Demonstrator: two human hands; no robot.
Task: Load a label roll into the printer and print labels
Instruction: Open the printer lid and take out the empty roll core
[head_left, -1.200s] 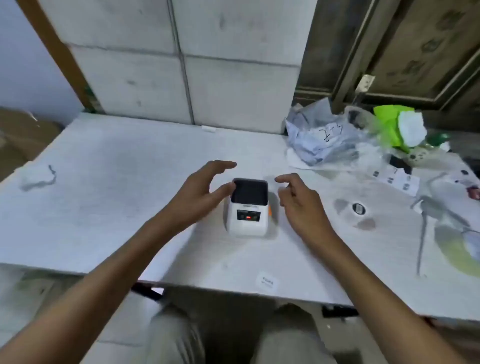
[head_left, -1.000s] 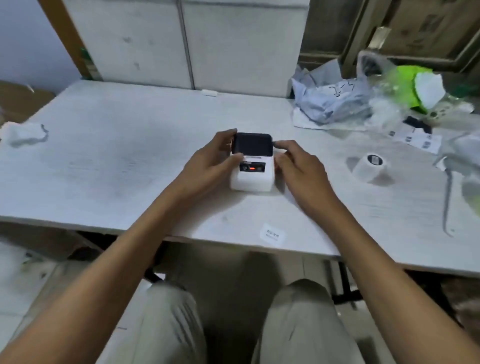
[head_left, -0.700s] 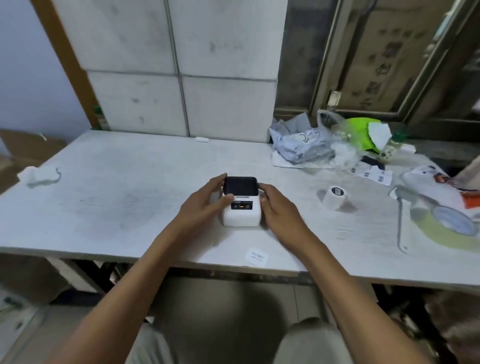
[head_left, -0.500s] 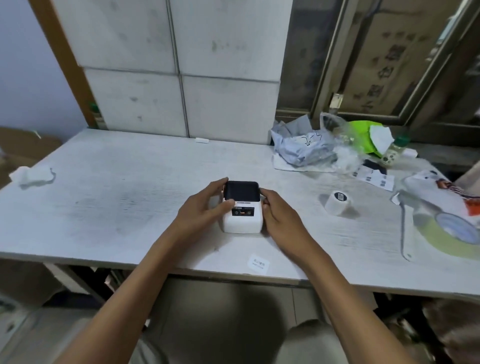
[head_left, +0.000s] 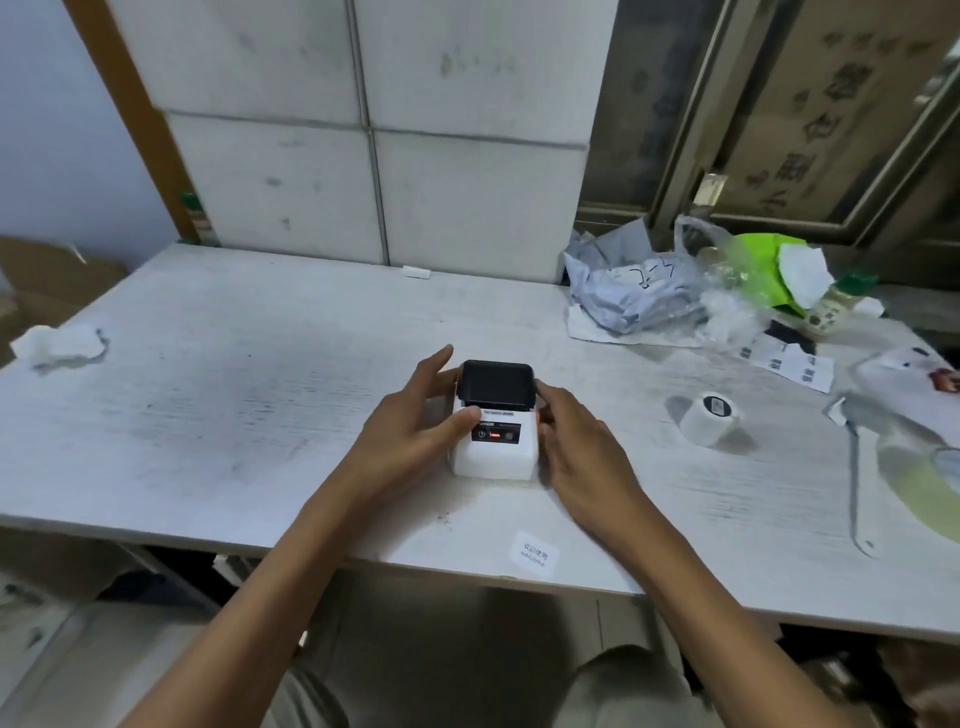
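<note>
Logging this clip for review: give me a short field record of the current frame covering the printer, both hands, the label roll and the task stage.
printer: small white label printer with dark lid, upright on the white table, lid closed
left hand: against the printer's left side, thumb on its front
right hand: against the printer's right side
label roll: white roll lying on the table to the printer's right, untouched
loose label: near the table's front edge
stage: roll not yet loaded

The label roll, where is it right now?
In the head view the label roll lies on its side on the table, off to the right of the printer and clear of the right hand, untouched.
</note>
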